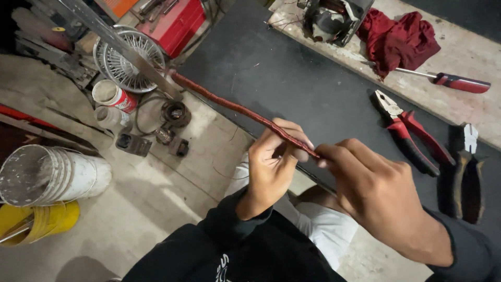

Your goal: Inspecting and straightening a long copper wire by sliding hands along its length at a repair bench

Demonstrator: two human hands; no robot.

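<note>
We see a long, thin bundle of reddish copper wire (pixel 237 108), wound tight like a rope, running from the upper left of the frame down to the centre. Its far end meets a slanted grey metal bar (pixel 121 48) in the upper left; its near end sits between two hands at the centre. The left hand (pixel 271 167) is curled around the bundle, fingers wrapped over it and thumb beneath, so it grips the wire firmly. The right hand (pixel 378 196), just to the right and touching the tip, pinches the very end of the bundle between thumb and forefinger.

Behind the hands lies a dark grey tabletop (pixel 292 83). On it, right of centre, rest red-handled combination pliers (pixel 409 133), and just beside them, at the right edge, dark-handled pliers (pixel 464 172). Along the upper right runs a pale wooden board (pixel 459 99) carrying a crumpled dark red cloth (pixel 399 39) and a red-handled screwdriver (pixel 449 80).

On the floor at the left we see a round wire fan guard (pixel 122 60), a red metal toolbox (pixel 177 21), a red and white tin (pixel 112 95), a stack of white plastic buckets (pixel 49 175) lying on its side, and a yellow bucket (pixel 39 222) below it in the lower left.
</note>
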